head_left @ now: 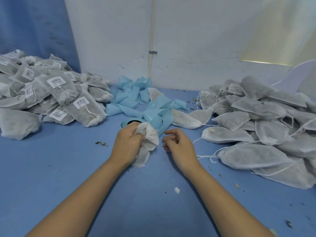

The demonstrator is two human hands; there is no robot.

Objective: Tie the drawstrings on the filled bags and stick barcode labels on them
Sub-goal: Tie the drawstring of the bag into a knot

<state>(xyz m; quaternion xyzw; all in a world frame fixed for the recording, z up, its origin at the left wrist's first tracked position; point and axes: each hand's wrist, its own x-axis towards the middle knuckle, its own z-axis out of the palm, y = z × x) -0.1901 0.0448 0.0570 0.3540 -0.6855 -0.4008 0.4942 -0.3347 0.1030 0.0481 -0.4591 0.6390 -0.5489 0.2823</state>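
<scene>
Roughly midway: left hand point(127, 142) clenches 1 bag point(150, 137) at its gathered neck; right hand point(177, 144) curls beside it, grasp unclear. Labelled pile point(51, 93) sits left, untied pile point(256, 134) waits right.

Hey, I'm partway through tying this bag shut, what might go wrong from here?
1. Your left hand grips the bag only by its bunched neck; a loose squeeze could let it reopen and spill, like the crumbs on the table.
2. The drawstring by your right hand is very thin and may slip.
3. Trailing strings from the untied pile lie close and could snag.
</scene>
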